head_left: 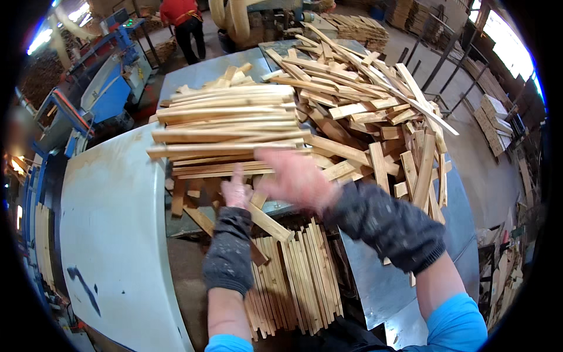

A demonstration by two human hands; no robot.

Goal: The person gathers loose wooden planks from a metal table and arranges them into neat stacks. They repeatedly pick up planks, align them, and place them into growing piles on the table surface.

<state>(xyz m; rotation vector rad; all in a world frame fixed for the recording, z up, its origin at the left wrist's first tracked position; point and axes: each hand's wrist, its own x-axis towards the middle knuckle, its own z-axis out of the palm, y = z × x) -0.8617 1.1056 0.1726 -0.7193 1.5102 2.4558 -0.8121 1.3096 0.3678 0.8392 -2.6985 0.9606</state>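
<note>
Both hands reach toward the near edge of the stacked wooden slats (pixel 226 126) on the tabletop (pixel 111 205). The left hand (pixel 236 190) has fingers curled at the slat ends; the right hand (pixel 296 176) is blurred and spread, grasping nothing. Squaring slats evenly before lifting seems wise.

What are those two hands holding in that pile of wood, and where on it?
Neither hand clearly holds anything. The left hand touches the near edge of the stacked slats; the right hand is blurred above the pile, so its grip cannot be told.

Two hands (pixel 237 189), countless wooden slats (pixel 229 126)
</note>
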